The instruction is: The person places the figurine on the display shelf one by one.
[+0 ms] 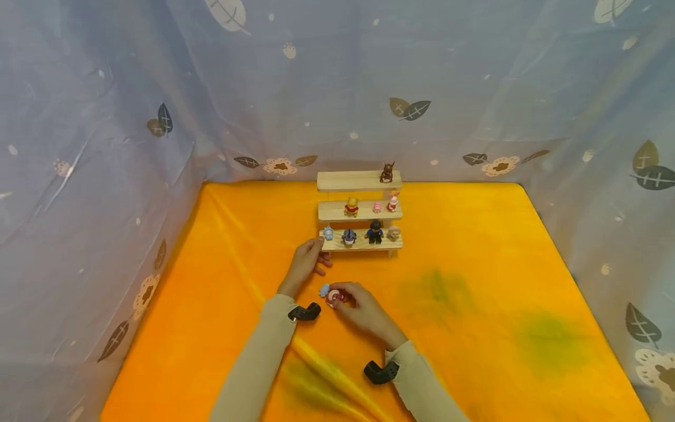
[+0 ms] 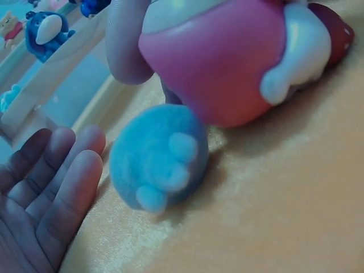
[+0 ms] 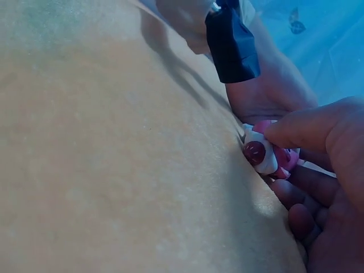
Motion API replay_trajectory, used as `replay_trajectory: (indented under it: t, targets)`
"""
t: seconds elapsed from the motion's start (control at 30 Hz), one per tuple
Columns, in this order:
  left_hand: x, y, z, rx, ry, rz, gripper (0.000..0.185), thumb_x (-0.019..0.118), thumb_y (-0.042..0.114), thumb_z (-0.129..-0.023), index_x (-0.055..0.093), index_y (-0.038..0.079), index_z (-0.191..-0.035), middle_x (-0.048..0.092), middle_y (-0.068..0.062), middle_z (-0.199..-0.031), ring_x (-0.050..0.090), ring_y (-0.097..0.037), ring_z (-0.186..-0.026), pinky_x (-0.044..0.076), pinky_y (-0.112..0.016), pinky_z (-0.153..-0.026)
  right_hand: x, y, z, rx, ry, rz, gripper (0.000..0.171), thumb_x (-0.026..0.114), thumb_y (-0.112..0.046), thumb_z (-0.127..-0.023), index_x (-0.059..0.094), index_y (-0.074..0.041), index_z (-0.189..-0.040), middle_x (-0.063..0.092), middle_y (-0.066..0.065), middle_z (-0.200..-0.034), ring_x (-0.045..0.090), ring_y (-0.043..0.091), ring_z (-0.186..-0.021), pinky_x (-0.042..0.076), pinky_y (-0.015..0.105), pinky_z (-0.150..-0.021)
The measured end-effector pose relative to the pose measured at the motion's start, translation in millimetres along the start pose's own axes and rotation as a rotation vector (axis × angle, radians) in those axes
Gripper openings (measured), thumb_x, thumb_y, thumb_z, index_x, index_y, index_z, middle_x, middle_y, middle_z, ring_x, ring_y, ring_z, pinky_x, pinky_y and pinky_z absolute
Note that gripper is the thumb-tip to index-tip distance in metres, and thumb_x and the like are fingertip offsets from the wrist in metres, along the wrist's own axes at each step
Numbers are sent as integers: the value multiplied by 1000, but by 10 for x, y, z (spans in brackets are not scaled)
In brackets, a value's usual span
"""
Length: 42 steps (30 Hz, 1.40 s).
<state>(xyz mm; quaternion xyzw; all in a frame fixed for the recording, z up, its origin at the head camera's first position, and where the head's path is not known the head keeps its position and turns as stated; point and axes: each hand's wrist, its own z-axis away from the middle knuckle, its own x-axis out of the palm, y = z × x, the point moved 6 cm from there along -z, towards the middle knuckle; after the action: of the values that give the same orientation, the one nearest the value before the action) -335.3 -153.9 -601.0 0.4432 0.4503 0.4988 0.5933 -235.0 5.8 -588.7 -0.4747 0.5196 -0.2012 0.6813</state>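
My right hand [image 1: 361,308] pinches a red-and-white toy figurine [image 1: 334,298] between thumb and fingers, low over the orange cloth. In the left wrist view the figurine [image 2: 216,62] shows a smooth pink-red body and a white limb. A fuzzy light-blue rounded piece [image 2: 159,159] with pale bumps lies against its end; I cannot tell whether the two are joined. My left hand [image 1: 306,264] holds nothing, its fingers extended beside the left end of the wooden shelf's lowest tier [image 1: 364,247]. From the right wrist, the thumb is seen pressing on the figurine [image 3: 267,149].
The three-tier wooden shelf bears several small figures: a brown one [image 1: 387,173] on top, a yellow bear in red [image 1: 351,207] and pink ones mid-level, and a blue donkey-like figure [image 1: 349,237] among those below. Patterned curtains [image 1: 348,88] enclose the orange cloth [image 1: 474,264].
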Motion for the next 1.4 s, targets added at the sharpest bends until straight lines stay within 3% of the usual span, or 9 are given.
replay_trajectory:
  t: [0.23, 0.43, 0.67, 0.8, 0.9, 1.07, 1.23, 1.3, 1.4]
  targets:
    - [7, 19, 8, -3, 25, -13, 53, 47, 50, -106, 66, 1, -110, 68, -11, -87, 71, -15, -69, 60, -29, -54, -23, -9, 17, -39, 19, -39, 31, 66, -22, -100, 65, -16, -130, 67, 3, -122, 60, 16, -102, 51, 29, -87]
    - [35, 17, -2, 5, 9, -2, 52, 46, 49, -106, 65, 1, -110, 67, -10, -86, 71, -14, -69, 60, -28, -54, -51, 40, 21, -16, 42, -69, 29, 72, -19, -95, 68, -19, -124, 66, 0, -116, 58, 13, -97, 49, 25, -84]
    - [40, 40, 15, 13, 18, 5, 50, 45, 45, -107, 66, 0, -109, 67, -11, -86, 71, -13, -68, 59, -28, -52, -122, -56, 23, -45, 55, -109, 26, 71, -13, -95, 71, -9, -121, 66, 9, -115, 59, 19, -98, 49, 24, -84]
    - [41, 33, 11, 2, 16, 6, 49, 45, 45, -108, 66, 1, -111, 67, -10, -86, 71, -13, -68, 59, -28, -53, -150, -53, 22, 11, 48, -172, 26, 68, -7, -96, 68, -4, -122, 68, 14, -115, 59, 18, -94, 50, 23, -82]
    - [48, 32, 12, -3, 18, -3, 50, 46, 46, -107, 66, 1, -113, 67, -10, -87, 71, -13, -68, 59, -28, -53, -159, 38, -16, 39, 58, -232, 28, 67, -10, -98, 67, -7, -126, 70, 13, -117, 62, 12, -97, 52, 22, -85]
    - [39, 25, 11, -1, 23, -17, 52, 45, 48, -107, 65, 1, -119, 68, -10, -88, 71, -13, -69, 60, -28, -54, -230, 3, -40, 15, 50, -319, 33, 65, -8, -98, 63, -4, -131, 69, 17, -121, 66, 15, -100, 54, 22, -86]
    - [44, 29, 15, -1, 20, -22, 53, 46, 49, -106, 65, 1, -116, 68, -10, -87, 70, -13, -69, 60, -29, -54, -289, -46, -25, 23, 4, -407, 48, 62, -3, -98, 48, 3, -144, 59, 26, -133, 64, 18, -107, 54, 19, -86]
    - [43, 34, 20, -3, 20, -25, 53, 46, 50, -106, 66, 1, -113, 68, -11, -87, 70, -14, -68, 60, -29, -55, -323, -76, -19, 35, -11, -462, 50, 61, -4, -99, 43, 5, -145, 56, 27, -134, 64, 22, -111, 56, 21, -87]
    - [37, 41, 17, 1, 24, -27, 53, 46, 50, -106, 66, 2, -111, 68, -11, -87, 70, -14, -68, 60, -30, -55, -393, -161, -24, 26, -38, -576, 49, 57, -5, -101, 40, 10, -144, 54, 27, -132, 65, 35, -120, 60, 34, -93]
